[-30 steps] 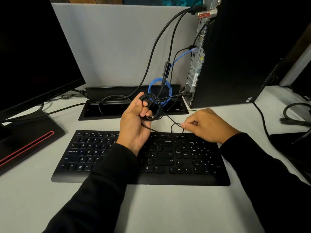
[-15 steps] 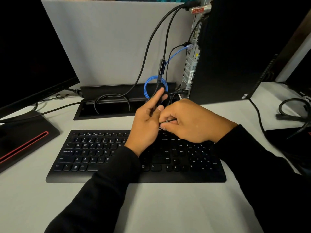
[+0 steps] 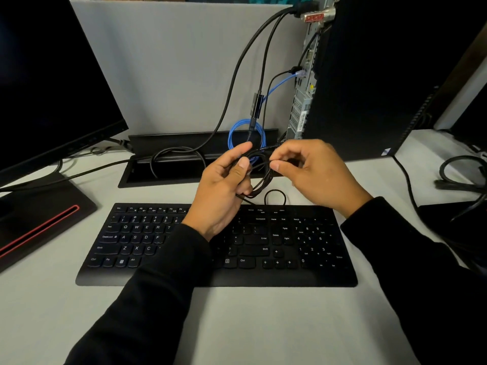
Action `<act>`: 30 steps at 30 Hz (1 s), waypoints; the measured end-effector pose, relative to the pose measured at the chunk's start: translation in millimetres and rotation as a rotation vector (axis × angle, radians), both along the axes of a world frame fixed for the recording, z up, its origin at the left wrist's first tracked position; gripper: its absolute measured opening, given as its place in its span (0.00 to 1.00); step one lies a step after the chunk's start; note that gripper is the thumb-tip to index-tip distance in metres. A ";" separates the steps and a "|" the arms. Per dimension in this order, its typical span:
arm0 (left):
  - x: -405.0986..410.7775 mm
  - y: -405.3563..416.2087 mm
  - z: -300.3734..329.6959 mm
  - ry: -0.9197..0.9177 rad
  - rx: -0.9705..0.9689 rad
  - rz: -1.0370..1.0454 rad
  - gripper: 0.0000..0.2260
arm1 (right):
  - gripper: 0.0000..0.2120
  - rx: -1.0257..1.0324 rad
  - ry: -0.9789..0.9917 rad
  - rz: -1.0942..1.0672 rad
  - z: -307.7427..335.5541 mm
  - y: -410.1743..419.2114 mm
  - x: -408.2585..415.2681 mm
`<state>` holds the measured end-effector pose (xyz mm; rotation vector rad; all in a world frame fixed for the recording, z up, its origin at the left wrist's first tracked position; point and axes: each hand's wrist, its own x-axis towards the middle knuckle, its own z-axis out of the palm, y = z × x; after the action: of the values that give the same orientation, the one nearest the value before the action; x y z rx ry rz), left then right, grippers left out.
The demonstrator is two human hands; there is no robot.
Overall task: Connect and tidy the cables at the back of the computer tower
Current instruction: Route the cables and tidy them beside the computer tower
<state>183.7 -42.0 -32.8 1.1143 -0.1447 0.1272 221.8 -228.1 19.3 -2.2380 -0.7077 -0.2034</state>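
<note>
I see a pale grey table [image 3: 250, 325] with a soft, flat top. A black keyboard [image 3: 216, 246] lies in the middle of it, close to me. Behind the keyboard there is a long black slot [image 3: 168, 172] cut into the table, and cords go down into it. A grey wall panel [image 3: 171, 69] stands up at the back of the table.

On the left is a dark monitor [image 3: 52, 75] on a black stand with a red stripe [image 3: 39, 227]. On the right stands the black computer tower [image 3: 382, 75], with its silver back side turned toward the panel. Thick black cords [image 3: 237, 75] and a blue cord [image 3: 279, 84] are plugged into that back side. The blue cord hangs down into a round loop [image 3: 233, 135] near the slot. More dark cords [image 3: 458, 169] lie on the table at the far right.

My left hand [image 3: 224, 188] is above the top edge of the keyboard. Its fingers are curled around a small bundle of thin black cable [image 3: 263, 177] wound in loops. My right hand [image 3: 316, 172] is just beside it and pinches a strand of the same cable with thumb and finger. One small loop of the cable [image 3: 275, 197] hangs down and touches the table by the keyboard's top edge. Both arms wear black sleeves [image 3: 158, 299].
</note>
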 end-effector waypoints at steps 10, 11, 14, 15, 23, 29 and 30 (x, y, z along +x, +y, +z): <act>-2.8 2.7 0.4 -0.008 0.020 -0.178 0.22 | 0.12 0.453 0.552 -0.077 -8.1 6.0 -2.0; -2.5 3.1 0.6 -0.014 0.044 -0.179 0.22 | 0.12 0.526 0.660 -0.028 -8.3 8.3 -4.5; -1.7 -0.1 -3.7 0.006 0.138 -0.136 0.22 | 0.11 0.607 0.747 0.059 -6.2 15.0 -12.5; -1.1 -1.7 -5.5 0.014 0.145 -0.115 0.21 | 0.11 0.572 0.693 0.048 -5.6 16.6 -13.7; -6.6 1.2 2.6 -0.046 0.039 -0.184 0.20 | 0.13 0.586 0.577 0.080 -3.9 17.5 -15.6; -3.6 3.2 0.1 -0.048 0.361 0.028 0.23 | 0.31 0.193 0.473 0.414 -6.4 15.1 -18.4; -3.7 2.1 0.5 -0.049 0.413 0.048 0.24 | 0.31 0.070 0.373 0.409 -7.9 17.5 -19.9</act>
<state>180.0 -39.9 -32.3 1.5272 -0.1933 0.1728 201.8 -210.6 11.4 -1.9370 -0.9103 0.3751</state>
